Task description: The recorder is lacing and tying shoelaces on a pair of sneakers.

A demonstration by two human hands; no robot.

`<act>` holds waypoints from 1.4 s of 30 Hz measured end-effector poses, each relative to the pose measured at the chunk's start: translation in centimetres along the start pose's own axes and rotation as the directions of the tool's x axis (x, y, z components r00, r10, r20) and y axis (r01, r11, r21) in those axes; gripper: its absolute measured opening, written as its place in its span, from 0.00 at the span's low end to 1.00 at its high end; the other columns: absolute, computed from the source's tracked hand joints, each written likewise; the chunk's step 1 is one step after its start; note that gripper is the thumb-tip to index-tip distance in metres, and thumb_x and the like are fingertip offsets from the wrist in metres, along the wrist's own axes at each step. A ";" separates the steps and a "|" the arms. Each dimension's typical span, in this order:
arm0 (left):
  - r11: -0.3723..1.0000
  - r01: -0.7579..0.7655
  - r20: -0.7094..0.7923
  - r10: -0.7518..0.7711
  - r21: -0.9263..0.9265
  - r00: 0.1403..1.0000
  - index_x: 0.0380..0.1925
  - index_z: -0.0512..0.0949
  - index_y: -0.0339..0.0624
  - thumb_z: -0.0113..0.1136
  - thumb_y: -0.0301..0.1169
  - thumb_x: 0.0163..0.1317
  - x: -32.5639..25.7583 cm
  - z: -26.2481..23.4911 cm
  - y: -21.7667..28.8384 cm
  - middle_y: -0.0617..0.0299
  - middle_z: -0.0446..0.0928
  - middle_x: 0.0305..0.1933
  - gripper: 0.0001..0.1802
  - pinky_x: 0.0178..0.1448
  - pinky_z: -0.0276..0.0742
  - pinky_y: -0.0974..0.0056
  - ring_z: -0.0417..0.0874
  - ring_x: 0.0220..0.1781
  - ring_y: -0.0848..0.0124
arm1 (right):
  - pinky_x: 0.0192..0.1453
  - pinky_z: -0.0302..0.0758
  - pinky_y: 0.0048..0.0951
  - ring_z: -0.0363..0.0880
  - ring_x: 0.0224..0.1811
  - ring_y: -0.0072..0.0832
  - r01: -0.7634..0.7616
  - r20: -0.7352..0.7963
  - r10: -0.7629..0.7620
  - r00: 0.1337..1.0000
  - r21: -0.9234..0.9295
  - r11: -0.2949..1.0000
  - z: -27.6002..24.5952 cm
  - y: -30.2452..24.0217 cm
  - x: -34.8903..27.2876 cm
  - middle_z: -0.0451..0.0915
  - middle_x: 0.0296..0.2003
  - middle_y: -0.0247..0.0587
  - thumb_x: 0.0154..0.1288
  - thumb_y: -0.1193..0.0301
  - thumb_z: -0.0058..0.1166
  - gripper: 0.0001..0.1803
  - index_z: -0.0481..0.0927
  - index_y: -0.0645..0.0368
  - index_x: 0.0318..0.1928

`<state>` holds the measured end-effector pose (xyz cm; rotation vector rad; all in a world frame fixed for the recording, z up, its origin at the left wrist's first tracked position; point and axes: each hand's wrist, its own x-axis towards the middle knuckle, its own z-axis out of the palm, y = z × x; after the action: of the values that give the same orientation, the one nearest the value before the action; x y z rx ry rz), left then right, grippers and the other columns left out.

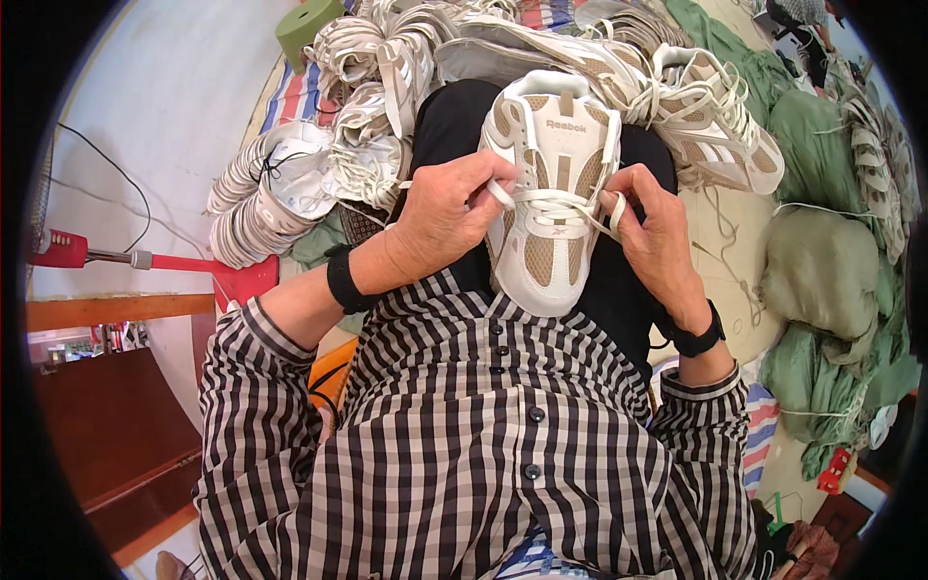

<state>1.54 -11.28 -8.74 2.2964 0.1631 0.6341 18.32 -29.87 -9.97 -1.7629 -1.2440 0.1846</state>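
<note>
A white and beige shoe upper (553,261) with mesh panels lies across my lap, toe end toward me. Its broad white tongue (564,135) faces up. A cream shoelace (556,201) crosses the lower eyelets in a few rows. On the left side of the upper, my left hand (449,208) pinches one lace end between thumb and fingers. At the right side, my right hand (652,232) pinches the other lace end, which hangs in a short loop below the fingers. Both hands are close to the eyelet rows.
Laced shoe uppers (715,116) lie beyond my knees at the right. Nested stacks of uppers (261,217) sit at the left, with a green tape roll (307,27) behind. Green sacks (822,275) line the right side. A red-handled tool (184,263) stands at the left.
</note>
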 end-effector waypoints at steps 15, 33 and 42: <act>0.983 -0.174 -0.055 0.178 0.063 0.983 0.36 0.79 0.37 0.60 0.21 0.60 -0.1 0.9 -0.2 0.56 0.80 0.29 0.05 0.30 0.74 0.68 0.79 0.24 0.69 | 0.32 0.71 0.32 0.74 0.25 0.38 -0.029 0.001 0.029 1.000 0.054 0.998 0.2 0.3 -0.1 0.76 0.27 0.47 0.64 0.80 0.53 0.04 0.71 0.64 0.36; 0.994 0.098 0.364 -0.110 0.053 0.925 0.47 0.76 0.43 0.53 0.19 0.60 2.3 -1.5 1.3 0.55 0.77 0.29 0.16 0.37 0.76 0.60 0.81 0.30 0.61 | 0.38 0.75 0.38 0.80 0.34 0.46 0.102 0.119 -0.092 0.989 -0.088 0.991 -2.2 0.0 0.4 0.79 0.31 0.50 0.58 0.84 0.51 0.09 0.75 0.63 0.39; 0.748 -0.592 0.383 0.473 0.301 0.793 0.42 0.77 0.38 0.64 0.24 0.50 6.9 -3.6 2.6 0.55 0.76 0.41 0.16 0.56 0.71 0.56 0.76 0.49 0.57 | 0.52 0.72 0.40 0.77 0.48 0.42 0.483 0.156 -0.462 0.873 -0.398 0.779 -4.2 -2.5 3.7 0.78 0.39 0.43 0.57 0.80 0.54 0.09 0.76 0.61 0.39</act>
<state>5.67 -8.89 -2.03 2.8384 -0.5946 0.5739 20.90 -29.37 -4.46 -1.7358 -1.8305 -0.3706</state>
